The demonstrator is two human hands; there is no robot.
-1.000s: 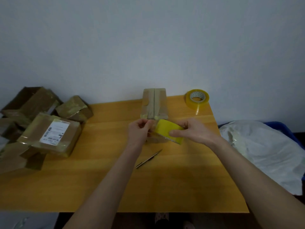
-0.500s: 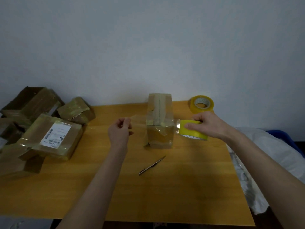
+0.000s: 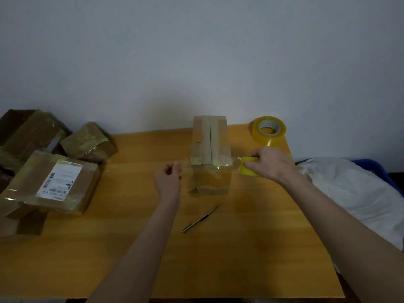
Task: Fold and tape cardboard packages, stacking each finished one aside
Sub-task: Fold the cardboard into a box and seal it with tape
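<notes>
A tall brown box (image 3: pixel 209 158) stands mid-desk (image 3: pixel 240 248) toward the far edge, its top flaps meeting at a centre seam and old tape wrinkled on its near face. A clear strip (image 3: pixel 235 164) spans it (barely visible). The left hand (image 3: pixel 168 182) pinches the strip's end and the right hand (image 3: pixel 271 162) grips the yellow roll (image 3: pixel 248 168). The packages (image 3: pixel 54 182) at left are cut off by the frame

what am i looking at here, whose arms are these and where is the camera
There is no machine here. These are a person's bare arms, filmed by a camera worn on their head and looking down. The left hand pinches the end of a clear tape strip stretched across the upright cardboard box. The right hand holds the tape roll. Also on the wooden table are a pen, a spare tape roll and taped packages at the left.
</notes>
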